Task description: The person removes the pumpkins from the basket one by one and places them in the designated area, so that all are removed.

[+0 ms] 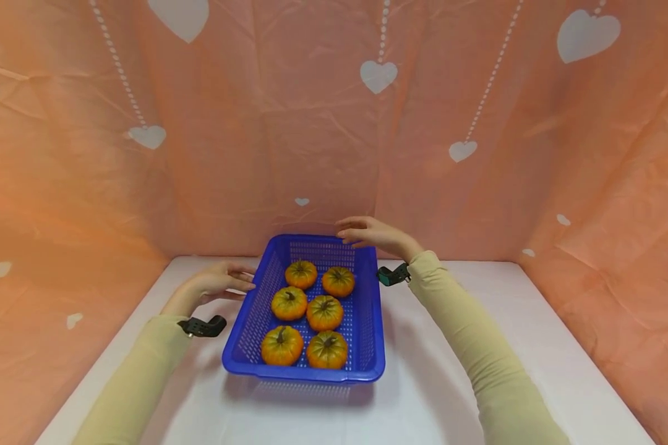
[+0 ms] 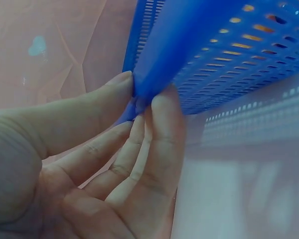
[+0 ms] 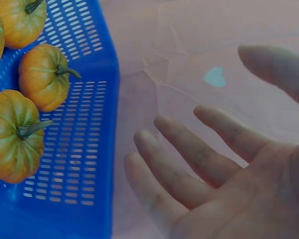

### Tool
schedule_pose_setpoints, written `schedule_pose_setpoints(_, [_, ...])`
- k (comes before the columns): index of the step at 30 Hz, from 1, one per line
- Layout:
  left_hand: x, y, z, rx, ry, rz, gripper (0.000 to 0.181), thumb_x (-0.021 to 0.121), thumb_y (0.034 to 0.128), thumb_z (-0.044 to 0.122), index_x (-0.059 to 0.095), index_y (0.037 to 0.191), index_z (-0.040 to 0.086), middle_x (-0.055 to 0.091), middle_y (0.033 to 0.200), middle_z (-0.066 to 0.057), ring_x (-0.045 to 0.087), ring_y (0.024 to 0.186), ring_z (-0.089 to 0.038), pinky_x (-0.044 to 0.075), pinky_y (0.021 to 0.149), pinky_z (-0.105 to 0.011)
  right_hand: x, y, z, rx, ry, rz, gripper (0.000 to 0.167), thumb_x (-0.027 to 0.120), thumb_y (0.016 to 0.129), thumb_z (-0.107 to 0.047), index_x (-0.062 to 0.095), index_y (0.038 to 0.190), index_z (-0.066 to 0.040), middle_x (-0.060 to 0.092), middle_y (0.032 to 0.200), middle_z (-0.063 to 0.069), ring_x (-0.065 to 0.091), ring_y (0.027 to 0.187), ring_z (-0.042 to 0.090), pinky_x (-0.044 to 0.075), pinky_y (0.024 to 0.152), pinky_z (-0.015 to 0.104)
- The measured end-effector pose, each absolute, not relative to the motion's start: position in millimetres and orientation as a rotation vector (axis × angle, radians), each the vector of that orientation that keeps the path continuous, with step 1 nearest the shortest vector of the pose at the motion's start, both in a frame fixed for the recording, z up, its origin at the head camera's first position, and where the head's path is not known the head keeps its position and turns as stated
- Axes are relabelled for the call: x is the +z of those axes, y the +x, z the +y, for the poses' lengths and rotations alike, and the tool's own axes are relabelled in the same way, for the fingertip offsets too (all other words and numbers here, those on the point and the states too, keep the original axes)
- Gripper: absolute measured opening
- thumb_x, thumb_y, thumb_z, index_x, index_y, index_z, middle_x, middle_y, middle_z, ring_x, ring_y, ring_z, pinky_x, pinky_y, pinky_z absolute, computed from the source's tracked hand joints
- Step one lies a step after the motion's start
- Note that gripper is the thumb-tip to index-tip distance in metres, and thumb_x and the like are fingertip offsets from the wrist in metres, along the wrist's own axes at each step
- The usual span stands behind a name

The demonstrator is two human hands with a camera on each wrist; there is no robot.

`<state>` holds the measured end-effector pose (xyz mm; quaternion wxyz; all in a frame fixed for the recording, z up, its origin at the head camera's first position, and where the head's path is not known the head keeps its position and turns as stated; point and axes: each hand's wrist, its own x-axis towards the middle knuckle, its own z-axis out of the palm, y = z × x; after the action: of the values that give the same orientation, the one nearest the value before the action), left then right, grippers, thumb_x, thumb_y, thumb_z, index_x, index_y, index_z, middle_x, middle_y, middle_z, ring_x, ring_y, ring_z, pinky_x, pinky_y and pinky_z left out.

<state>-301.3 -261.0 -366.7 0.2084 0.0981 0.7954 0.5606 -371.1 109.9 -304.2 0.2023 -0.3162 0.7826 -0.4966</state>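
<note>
A blue perforated plastic basket [image 1: 372, 346] stands on the white table with several small orange-green pumpkins [image 1: 325, 313] inside, stems mostly up. At the basket's left side, my left hand [image 1: 217, 283] pinches the rim. The left wrist view shows the thumb [image 2: 97, 112] on one side of the rim [image 2: 162, 55] and the fingertips on the other. Above the far right corner hovers my right hand [image 1: 375, 235]. Its fingers [image 3: 189, 149] are spread and slightly bent, holding nothing, apart from the basket wall in the right wrist view.
White table surface [image 1: 512, 327] surrounds the basket. Orange-pink cloth [image 1: 312, 154] printed with white hearts hangs close behind the basket and along both sides. Each wrist carries a black strapped device [image 1: 203, 326] over a pale yellow sleeve [image 1: 133, 377].
</note>
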Motion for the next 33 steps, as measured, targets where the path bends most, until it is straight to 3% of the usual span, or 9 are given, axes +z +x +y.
schedule_pose_setpoints(11, [-366, -304, -259, 1.530, 0.262, 2.235, 0.053, 0.061, 0.0915, 0.003, 0.037, 0.135, -0.015, 0.059, 0.113, -0.019, 0.064, 0.091, -0.019, 0.054, 0.083, -0.038, -322, -378, 97, -1.412, -0.796, 2.098, 0.051, 0.046, 0.102, -0.023, 0.036, 0.142, 0.006, 0.042, 0.140, 0.027, 0.040, 0.128, 0.043, 0.034, 0.106, 0.050])
schedule_pose_setpoints(21, [-365, -302, -258, 1.518, 0.247, 2.235, 0.052, 0.062, 0.0912, 0.003, 0.038, 0.134, -0.014, 0.059, 0.112, -0.019, 0.064, 0.090, -0.020, 0.054, 0.084, -0.039, -340, -384, 87, -1.361, -0.706, 2.116, 0.049, 0.045, 0.102, -0.025, 0.040, 0.140, 0.005, 0.040, 0.140, 0.029, 0.039, 0.128, 0.044, 0.032, 0.106, 0.052])
schedule_pose_setpoints(33, [-365, -304, -257, 1.493, 0.228, 2.256, 0.051, 0.062, 0.0907, 0.002, 0.039, 0.133, -0.014, 0.061, 0.109, -0.017, 0.064, 0.089, -0.020, 0.055, 0.082, -0.039, -350, -389, 78, -1.184, -0.694, 2.280, 0.048, 0.051, 0.100, -0.028, 0.047, 0.139, -0.001, 0.048, 0.138, 0.020, 0.045, 0.126, 0.037, 0.040, 0.102, 0.047])
